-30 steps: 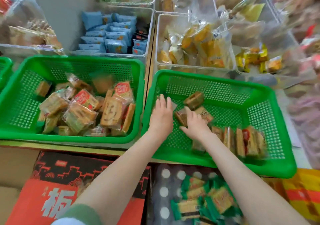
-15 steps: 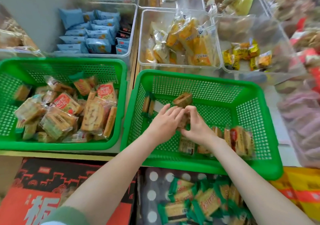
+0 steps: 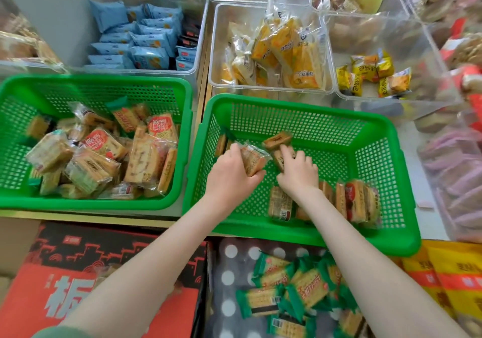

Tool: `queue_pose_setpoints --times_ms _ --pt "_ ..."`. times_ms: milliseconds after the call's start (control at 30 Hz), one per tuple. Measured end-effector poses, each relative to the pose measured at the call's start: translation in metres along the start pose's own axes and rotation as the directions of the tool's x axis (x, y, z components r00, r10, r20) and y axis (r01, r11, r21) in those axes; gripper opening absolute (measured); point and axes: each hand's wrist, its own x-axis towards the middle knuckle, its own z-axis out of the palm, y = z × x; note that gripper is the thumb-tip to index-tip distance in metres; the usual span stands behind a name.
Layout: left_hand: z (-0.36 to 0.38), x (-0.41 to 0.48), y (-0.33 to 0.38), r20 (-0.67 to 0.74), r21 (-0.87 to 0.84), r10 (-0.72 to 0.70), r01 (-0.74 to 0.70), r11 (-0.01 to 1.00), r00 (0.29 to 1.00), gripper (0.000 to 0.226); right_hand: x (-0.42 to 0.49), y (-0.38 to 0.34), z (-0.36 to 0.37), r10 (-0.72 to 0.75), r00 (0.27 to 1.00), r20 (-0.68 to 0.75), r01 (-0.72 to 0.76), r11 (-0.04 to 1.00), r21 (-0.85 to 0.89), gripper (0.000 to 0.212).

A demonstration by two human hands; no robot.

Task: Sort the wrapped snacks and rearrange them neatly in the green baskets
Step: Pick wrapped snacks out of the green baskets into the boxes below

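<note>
A: Closest to us, green-wrapped biscuits (image 3: 287, 293) sit below the bench edge, too jumbled to count.

B: Then two green baskets. In the right basket (image 3: 339, 236) we see a row of upright packs (image 3: 349, 202) near the front wall, maybe five, blurry.

A: Our left hand (image 3: 229, 176) is clamped on one clear-wrapped snack (image 3: 251, 159). Our right hand (image 3: 297, 172) has its fingers pressed on a brown pack (image 3: 277, 139); we can't tell if it's gripping.

B: The left basket (image 3: 104, 202) holds a loose heap (image 3: 104, 160). Clear bins (image 3: 271, 87) sit furthest back.

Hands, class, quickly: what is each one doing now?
Left hand: closed on a wrapped snack.
Right hand: fingers on a snack in the right basket; grip cannot be told.
</note>
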Motion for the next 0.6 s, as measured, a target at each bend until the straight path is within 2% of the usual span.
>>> queue_pose_setpoints --times_ms 100,200,267,333,433,533,600 --pt "-0.029 -0.024 0.000 -0.106 -0.055 0.051 -0.057 0.997 0.993 0.055 -0.033 -0.009 -0.021 -0.037 0.990 -0.135 0.049 0.995 0.088 0.072" --pt "-0.057 -0.055 -0.014 -0.115 -0.179 0.028 -0.048 0.983 0.993 0.052 -0.075 -0.035 -0.036 -0.112 0.975 -0.195 0.159 0.956 0.247 0.073" --pt "-0.073 -0.078 -0.029 -0.136 -0.187 0.020 -0.045 0.981 0.991 0.052 -0.106 -0.060 -0.041 -0.157 0.975 -0.156 0.207 0.895 0.394 0.073" --pt "-0.087 -0.103 -0.047 -0.215 -0.194 -0.037 -0.005 0.981 0.976 0.055 -0.135 -0.083 -0.041 -0.219 0.970 -0.108 0.243 0.821 0.517 0.072" --pt "-0.105 -0.143 -0.079 -0.306 -0.236 -0.142 0.069 0.969 0.941 0.056 -0.173 -0.116 -0.028 -0.335 0.940 -0.067 0.306 0.738 0.601 0.070" --pt "-0.107 -0.180 -0.122 -0.282 -0.142 -0.230 0.197 0.970 0.932 0.060 -0.199 -0.146 0.009 -0.438 0.898 0.038 0.336 0.739 0.584 0.068" --pt "-0.103 -0.199 -0.154 -0.232 -0.106 -0.375 0.360 0.927 0.897 0.065 -0.206 -0.161 0.041 -0.440 0.889 0.130 0.299 0.771 0.563 0.068"
